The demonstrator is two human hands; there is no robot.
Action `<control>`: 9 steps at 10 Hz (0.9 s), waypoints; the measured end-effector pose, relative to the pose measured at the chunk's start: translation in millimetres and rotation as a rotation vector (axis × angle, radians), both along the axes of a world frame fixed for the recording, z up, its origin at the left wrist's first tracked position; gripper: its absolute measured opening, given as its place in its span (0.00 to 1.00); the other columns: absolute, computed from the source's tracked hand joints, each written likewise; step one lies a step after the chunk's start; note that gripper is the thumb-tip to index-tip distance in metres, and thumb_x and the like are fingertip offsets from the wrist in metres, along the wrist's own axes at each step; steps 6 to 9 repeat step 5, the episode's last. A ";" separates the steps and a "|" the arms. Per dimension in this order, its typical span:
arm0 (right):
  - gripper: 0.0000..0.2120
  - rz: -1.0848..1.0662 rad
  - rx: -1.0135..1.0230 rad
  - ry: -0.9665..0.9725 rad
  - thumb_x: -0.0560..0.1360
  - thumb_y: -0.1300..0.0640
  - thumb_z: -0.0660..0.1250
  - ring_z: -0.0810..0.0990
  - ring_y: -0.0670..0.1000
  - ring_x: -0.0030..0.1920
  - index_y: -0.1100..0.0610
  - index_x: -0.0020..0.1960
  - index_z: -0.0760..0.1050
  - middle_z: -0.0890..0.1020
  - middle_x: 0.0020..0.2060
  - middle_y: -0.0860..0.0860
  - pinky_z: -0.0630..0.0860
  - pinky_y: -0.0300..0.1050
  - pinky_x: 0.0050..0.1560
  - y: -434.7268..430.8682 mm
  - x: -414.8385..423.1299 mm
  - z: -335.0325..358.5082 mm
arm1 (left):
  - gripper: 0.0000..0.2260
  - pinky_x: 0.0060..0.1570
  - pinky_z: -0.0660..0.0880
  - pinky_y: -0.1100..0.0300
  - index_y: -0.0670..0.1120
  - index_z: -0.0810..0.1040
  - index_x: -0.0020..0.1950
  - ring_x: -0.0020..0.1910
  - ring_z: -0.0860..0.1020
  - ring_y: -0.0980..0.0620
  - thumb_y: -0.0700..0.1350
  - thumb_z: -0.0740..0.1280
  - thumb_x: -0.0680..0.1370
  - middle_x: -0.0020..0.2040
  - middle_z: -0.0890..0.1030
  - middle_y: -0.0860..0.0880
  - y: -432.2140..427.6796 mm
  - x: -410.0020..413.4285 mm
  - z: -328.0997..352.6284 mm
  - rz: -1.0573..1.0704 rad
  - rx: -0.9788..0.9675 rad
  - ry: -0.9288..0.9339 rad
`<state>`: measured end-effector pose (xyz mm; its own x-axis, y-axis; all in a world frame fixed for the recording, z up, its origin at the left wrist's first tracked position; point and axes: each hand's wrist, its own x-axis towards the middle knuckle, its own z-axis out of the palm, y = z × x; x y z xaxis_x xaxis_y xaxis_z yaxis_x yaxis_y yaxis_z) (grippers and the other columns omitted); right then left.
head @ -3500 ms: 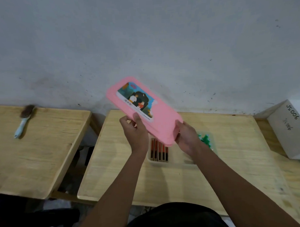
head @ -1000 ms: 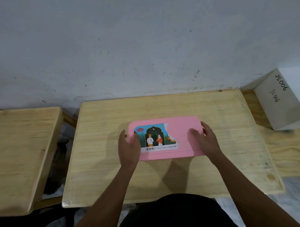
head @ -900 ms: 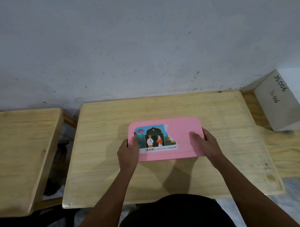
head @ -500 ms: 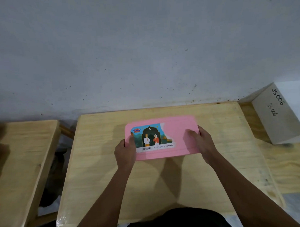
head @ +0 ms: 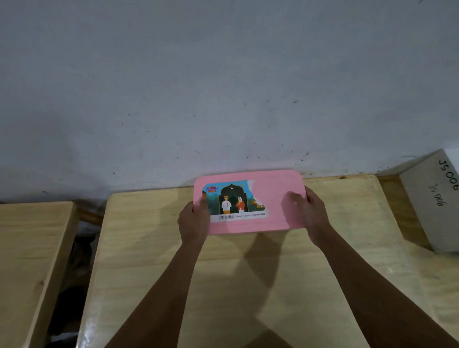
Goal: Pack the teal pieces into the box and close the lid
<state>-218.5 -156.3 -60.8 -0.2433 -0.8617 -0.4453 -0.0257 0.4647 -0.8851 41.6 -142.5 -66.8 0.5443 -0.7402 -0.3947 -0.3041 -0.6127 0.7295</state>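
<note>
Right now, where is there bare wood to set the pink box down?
Middle table: bare wood from the left hand to the left edge, from the right hand toward the white box, and the near half under both forearms. The left table's visible part is bare too. Crowded only around the held pink box.

- Beneath our grip we see a pale wooden table [head: 227, 278].
- Left of it, apart, a second table [head: 25, 246].
- Right, a white block [head: 437, 205] marked "JS006".
- Beyond, a speckled grey wall [head: 220, 83].
</note>
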 end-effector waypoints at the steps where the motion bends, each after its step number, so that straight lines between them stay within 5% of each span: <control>1: 0.11 -0.013 -0.026 -0.003 0.78 0.56 0.66 0.79 0.48 0.47 0.53 0.59 0.78 0.81 0.50 0.47 0.75 0.44 0.42 -0.2 2.3 -1.5 | 0.16 0.36 0.70 0.59 0.44 0.80 0.48 0.42 0.78 0.46 0.55 0.60 0.79 0.43 0.81 0.46 -2.9 -0.7 0.4 -0.004 -0.030 0.011; 4: 0.12 0.091 0.021 0.184 0.78 0.52 0.63 0.79 0.54 0.49 0.57 0.57 0.75 0.80 0.49 0.51 0.79 0.52 0.50 -8.1 3.7 2.4 | 0.17 0.37 0.73 0.58 0.45 0.80 0.51 0.44 0.81 0.47 0.55 0.58 0.79 0.45 0.83 0.47 -4.6 4.9 3.4 -0.123 -0.033 0.080; 5: 0.23 0.187 0.127 0.414 0.73 0.46 0.61 0.79 0.59 0.54 0.57 0.64 0.71 0.80 0.55 0.54 0.77 0.55 0.56 -18.4 6.7 15.7 | 0.19 0.49 0.76 0.52 0.45 0.76 0.59 0.53 0.79 0.42 0.55 0.58 0.77 0.55 0.81 0.43 -11.0 7.4 17.5 -0.187 0.025 0.014; 9: 0.23 0.187 0.127 0.414 0.73 0.46 0.61 0.79 0.59 0.54 0.57 0.64 0.71 0.80 0.55 0.54 0.77 0.55 0.56 -18.4 6.7 15.7 | 0.19 0.49 0.76 0.52 0.45 0.76 0.59 0.53 0.79 0.42 0.55 0.58 0.77 0.55 0.81 0.43 -11.0 7.4 17.5 -0.187 0.025 0.014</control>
